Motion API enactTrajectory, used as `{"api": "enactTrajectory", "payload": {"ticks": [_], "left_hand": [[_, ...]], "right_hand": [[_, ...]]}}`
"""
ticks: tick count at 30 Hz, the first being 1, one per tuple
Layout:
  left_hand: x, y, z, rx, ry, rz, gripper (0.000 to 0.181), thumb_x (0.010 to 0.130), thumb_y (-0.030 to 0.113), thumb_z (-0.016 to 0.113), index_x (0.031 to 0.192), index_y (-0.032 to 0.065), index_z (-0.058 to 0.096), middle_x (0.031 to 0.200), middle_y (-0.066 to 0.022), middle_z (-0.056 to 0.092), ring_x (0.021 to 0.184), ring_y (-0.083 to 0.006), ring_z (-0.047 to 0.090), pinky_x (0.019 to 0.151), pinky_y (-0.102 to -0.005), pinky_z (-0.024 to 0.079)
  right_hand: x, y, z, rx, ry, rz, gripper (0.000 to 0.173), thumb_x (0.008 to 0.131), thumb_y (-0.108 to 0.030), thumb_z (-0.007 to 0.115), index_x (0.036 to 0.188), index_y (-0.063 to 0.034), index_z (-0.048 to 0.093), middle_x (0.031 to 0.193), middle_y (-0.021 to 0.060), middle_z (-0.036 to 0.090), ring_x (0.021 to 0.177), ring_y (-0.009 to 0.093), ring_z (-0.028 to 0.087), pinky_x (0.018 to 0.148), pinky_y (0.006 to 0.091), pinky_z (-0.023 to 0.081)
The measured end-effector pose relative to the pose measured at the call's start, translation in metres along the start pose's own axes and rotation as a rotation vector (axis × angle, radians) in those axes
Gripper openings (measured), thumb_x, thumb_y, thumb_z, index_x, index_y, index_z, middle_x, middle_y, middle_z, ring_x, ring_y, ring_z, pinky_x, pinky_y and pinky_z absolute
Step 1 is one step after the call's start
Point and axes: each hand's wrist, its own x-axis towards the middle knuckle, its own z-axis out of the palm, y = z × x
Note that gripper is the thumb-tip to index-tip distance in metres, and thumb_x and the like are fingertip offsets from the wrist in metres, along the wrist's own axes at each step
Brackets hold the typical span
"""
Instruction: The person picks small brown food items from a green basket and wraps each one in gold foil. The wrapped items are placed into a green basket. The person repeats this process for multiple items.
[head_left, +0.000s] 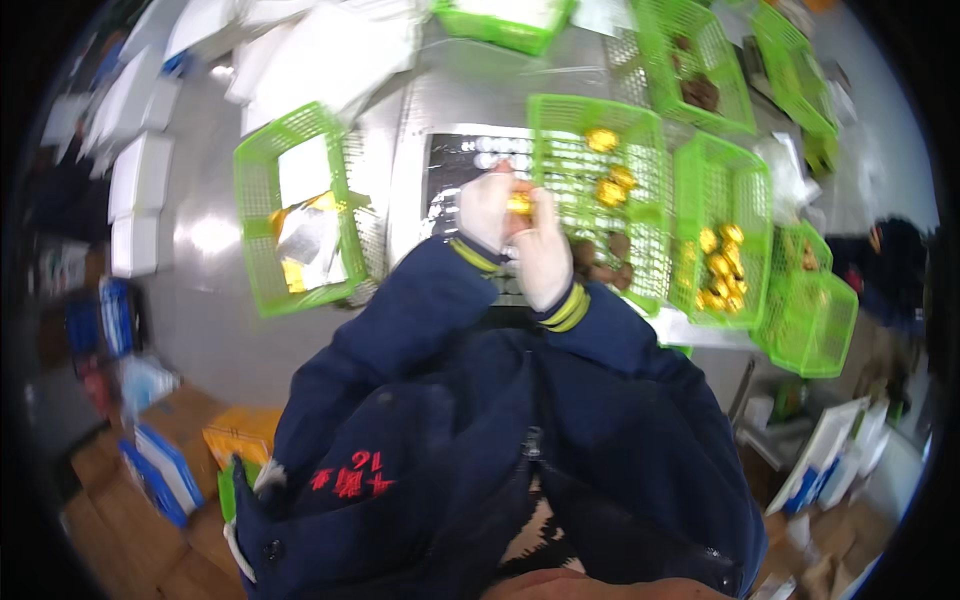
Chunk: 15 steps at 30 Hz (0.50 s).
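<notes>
My left hand (486, 204) and my right hand (541, 244), both in white fingerless-looking gloves, meet in front of me with their fingers around a small gold-foil-wrapped ball (519, 202). They are above a black tray or panel (448, 161) and the left edge of a green plastic basket (592, 105). In that basket lie several gold-wrapped balls (611, 191) and, near my right wrist, several brown balls (600, 271). To the left, a green basket (251, 225) holds gold and silver foil sheets (307, 240) and a white sheet.
Another green basket (761, 195) at the right holds many gold-wrapped balls (724, 270). More green baskets (806, 322) stand beyond it. White boxes (140, 176) line the left side, and white sheets (330, 60) lie at the back. A person (896, 262) is at the far right.
</notes>
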Motion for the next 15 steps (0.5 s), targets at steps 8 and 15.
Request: {"api": "enactTrajectory", "payload": {"ticks": [8, 15], "left_hand": [[0.004, 0.014, -0.056, 0.133, 0.129, 0.054, 0.033, 0.078, 0.001, 0.061, 0.111, -0.0015, 0.055, 0.118, -0.0144, 0.055, 0.113, -0.0273, 0.050, 0.098, -0.0337, 0.039], [-0.030, -0.129, -0.281, 0.954, 0.104, -0.622, 0.072, 0.066, 0.026, 0.077, 0.126, 0.0009, 0.046, 0.117, -0.0220, 0.053, 0.112, -0.0366, 0.050, 0.096, -0.0430, 0.042]], "right_hand": [[0.049, 0.020, -0.015, 0.195, -0.112, 0.250, 0.025, 0.083, -0.001, 0.047, 0.107, -0.0026, 0.056, 0.095, 0.0086, 0.060, 0.078, 0.014, 0.059, 0.067, 0.0284, 0.051], [0.104, 0.097, -0.111, -1.216, 0.043, -0.532, 0.029, 0.073, -0.004, 0.060, 0.102, -0.0027, 0.059, 0.112, 0.0163, 0.058, 0.106, 0.036, 0.053, 0.091, 0.0439, 0.044]]}}
